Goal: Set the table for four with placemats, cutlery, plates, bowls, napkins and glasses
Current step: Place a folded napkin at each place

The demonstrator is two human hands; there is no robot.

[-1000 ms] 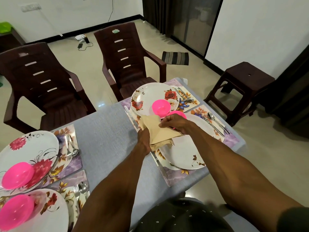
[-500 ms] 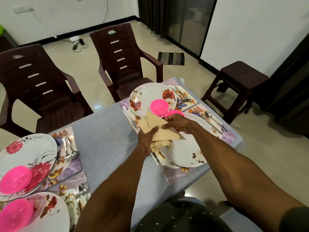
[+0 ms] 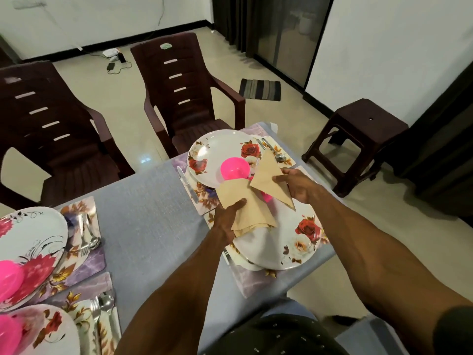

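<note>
Napkins are the matter in hand, low centre-right of the frame, above the near plate (image 3: 289,242). The left hand (image 3: 227,219) grips a folded stack (image 3: 245,211) from below, thumb on top, fingers curled under it; held so, the rest stay together as a supply. The right hand (image 3: 298,187) pinches a single napkin (image 3: 271,183) by its edge, a triangle with one corner pointing up the frame and another down, apart from the stack; probably it has been peeled off for one setting. Just beyond, partly hidden by the paper, sits a pink bowl (image 3: 235,170) on the far plate (image 3: 217,155), with a knife (image 3: 188,184) to its left and cutlery (image 3: 271,149) to its right on the placemats. A second pink shape shows under the napkins; I cannot tell how it rests. At lower left two more plates (image 3: 38,237) with pink bowls lie on the grey counter (image 3: 148,213). No napkin lies on any setting and no glasses show. Two dark chairs (image 3: 189,93) and a stool (image 3: 358,139) stand behind.
</note>
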